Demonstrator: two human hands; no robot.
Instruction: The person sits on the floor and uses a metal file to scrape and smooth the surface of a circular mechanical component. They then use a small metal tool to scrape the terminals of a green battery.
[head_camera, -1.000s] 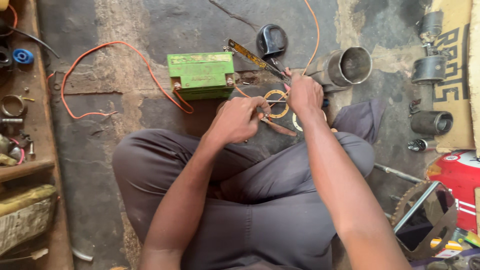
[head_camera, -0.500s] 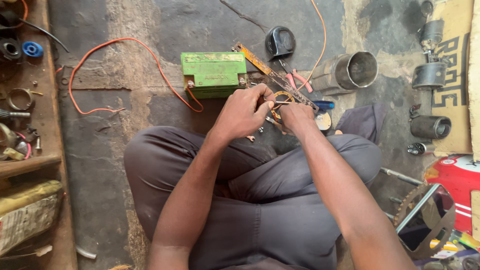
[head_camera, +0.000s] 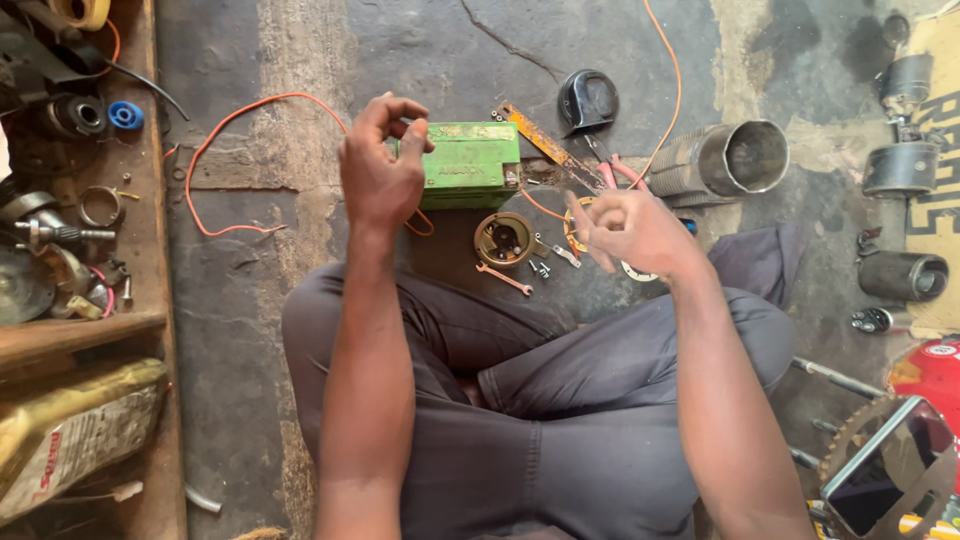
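Green battery (head_camera: 470, 164) sits on the concrete floor at upper centre of the frame. The left hand (head_camera: 382, 165) is raised just left of it, arm straight, thumb and forefinger pinched together; whether they grip anything I cannot tell. The right hand (head_camera: 630, 228) hovers right of centre, fingers loosely curled, beside a round brass stator plate (head_camera: 505, 239).

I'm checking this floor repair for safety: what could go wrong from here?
The orange wire loops loose by the green battery; the raised left hand could snag it. Small screws and a spanner lie loose near the round metal part, so the right hand might scatter them.
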